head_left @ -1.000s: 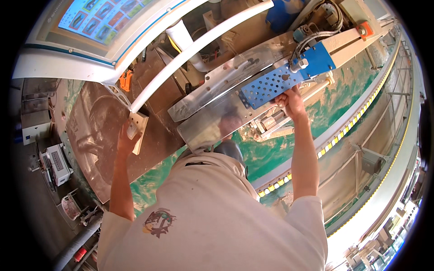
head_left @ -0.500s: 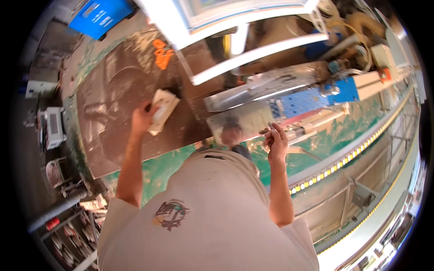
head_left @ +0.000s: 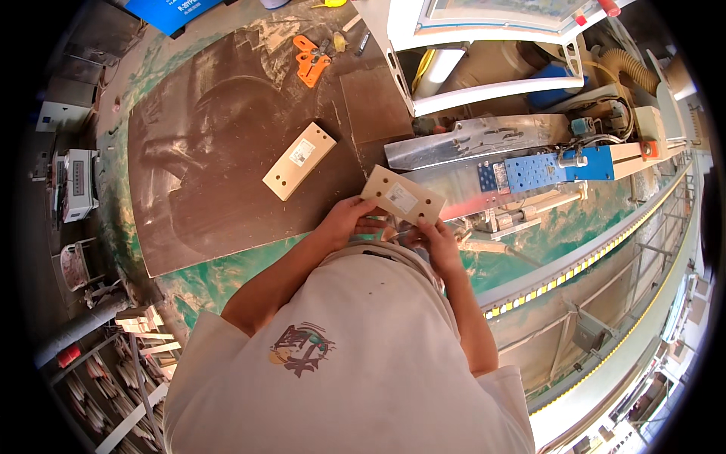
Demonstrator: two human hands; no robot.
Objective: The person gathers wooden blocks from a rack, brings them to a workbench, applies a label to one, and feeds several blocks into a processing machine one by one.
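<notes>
Both my hands hold a pale wooden block [head_left: 420,194] with drilled holes and a white label, tilted above the metal bed of the machine. My left hand [head_left: 344,223] pinches its left corner, thumb on top and the other fingers below. At its lower right edge, my right hand [head_left: 440,244] grips with the thumb on the face; the fingers beneath are partly hidden. A second, matching wooden block [head_left: 290,172] lies flat on the brown board [head_left: 219,216], to the left and beyond my hands.
An orange clamp-like tool [head_left: 310,60] lies at the board's far side. To the right stands a machine with a metal guard [head_left: 476,140] and a blue perforated plate [head_left: 533,174]. A rail with yellow marks [head_left: 560,278] crosses the right side; timber offcuts [head_left: 144,321] sit lower left.
My left hand has moved right from the brown board, now holding a block, while another block stays on the board. My right hand has come inward and grips the same block.
</notes>
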